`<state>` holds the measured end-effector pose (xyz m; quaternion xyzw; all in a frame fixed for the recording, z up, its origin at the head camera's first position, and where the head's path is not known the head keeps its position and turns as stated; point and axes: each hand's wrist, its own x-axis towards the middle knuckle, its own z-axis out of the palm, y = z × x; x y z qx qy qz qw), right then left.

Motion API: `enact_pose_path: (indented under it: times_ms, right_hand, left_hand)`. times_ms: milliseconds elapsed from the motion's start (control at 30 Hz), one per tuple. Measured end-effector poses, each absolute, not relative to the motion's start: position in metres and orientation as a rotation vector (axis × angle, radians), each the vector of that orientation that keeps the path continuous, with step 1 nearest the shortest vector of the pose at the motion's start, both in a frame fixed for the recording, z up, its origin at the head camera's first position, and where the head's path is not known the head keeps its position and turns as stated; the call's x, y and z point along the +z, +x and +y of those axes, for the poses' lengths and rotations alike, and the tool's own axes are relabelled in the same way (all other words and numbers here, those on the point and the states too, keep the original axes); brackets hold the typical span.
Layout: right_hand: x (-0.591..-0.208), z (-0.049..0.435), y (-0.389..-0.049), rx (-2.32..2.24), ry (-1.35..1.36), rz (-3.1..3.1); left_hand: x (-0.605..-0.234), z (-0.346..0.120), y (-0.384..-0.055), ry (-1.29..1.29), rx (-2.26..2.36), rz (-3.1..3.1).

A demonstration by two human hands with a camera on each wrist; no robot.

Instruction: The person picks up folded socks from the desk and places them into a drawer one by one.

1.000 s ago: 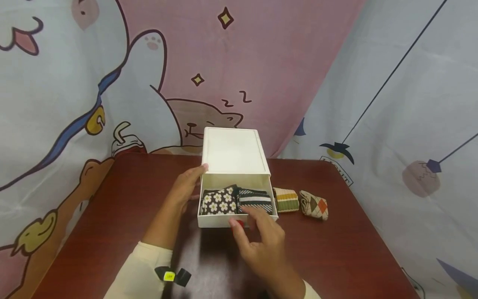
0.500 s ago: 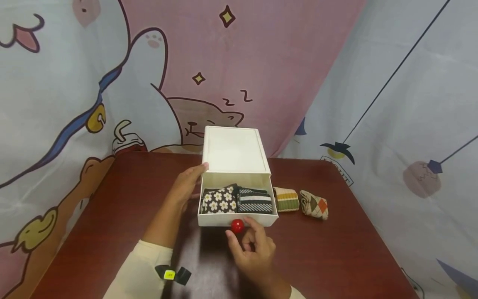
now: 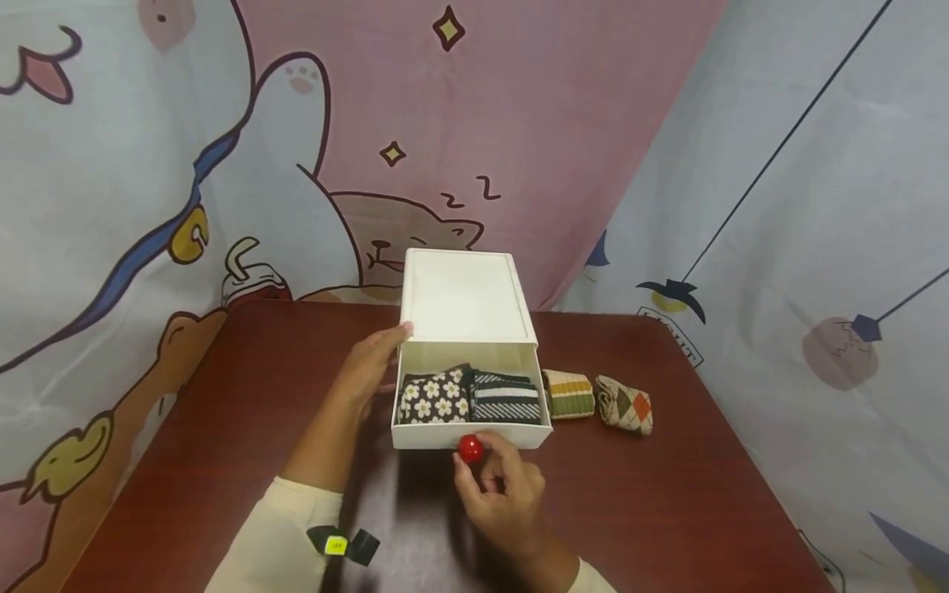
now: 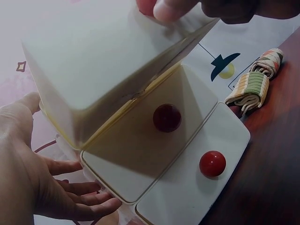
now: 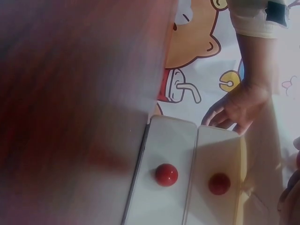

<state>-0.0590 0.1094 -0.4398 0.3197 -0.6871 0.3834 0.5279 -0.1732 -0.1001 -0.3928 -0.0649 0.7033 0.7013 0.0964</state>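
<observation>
Left wrist view now: top edge slicing through shiny round red knob (image 4: 147,6), bare right hand (image 4: 224,10). Right wrist view: same hand mere blurred sliver. Over to head view: left end of striped cream-and-green folded sock (image 3: 570,395) lost behind white plastic drawer (image 3: 424,436).

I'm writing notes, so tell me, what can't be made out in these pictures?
Head view: the lowest drawer, hidden by the open drawer.
Head view: markings on the yellow label, too small to read.
Left wrist view: most of the right hand, beyond the top edge.
Right wrist view: most of that hand, cut by the right edge.
</observation>
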Motion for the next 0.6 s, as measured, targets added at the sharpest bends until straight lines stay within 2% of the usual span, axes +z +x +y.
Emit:
enact_pose_path:
  times_ms: [600]
  right_hand:
    - [-0.443,0.114,-0.072,0.949,0.767,-1.707]
  left_hand:
    - [-0.392,-0.100,-0.175,-0.211,2.078,2.075]
